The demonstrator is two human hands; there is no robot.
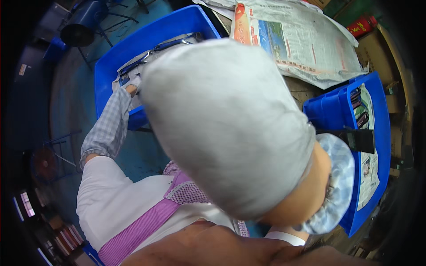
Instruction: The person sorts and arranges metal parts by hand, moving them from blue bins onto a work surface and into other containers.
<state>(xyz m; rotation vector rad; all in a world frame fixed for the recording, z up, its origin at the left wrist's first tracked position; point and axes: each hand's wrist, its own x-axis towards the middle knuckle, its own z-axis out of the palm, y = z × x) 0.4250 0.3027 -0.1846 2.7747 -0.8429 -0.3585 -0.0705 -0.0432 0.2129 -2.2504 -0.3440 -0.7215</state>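
Left fingers (136, 81) within blue bin's edges (105, 66)

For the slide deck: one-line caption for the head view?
Gloved right hand looms close to the camera; left hand reaches into a newspaper-lined blue bin.

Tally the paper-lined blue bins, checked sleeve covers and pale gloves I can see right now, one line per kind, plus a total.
Paper-lined blue bins: 2
Checked sleeve covers: 2
Pale gloves: 2
Total: 6
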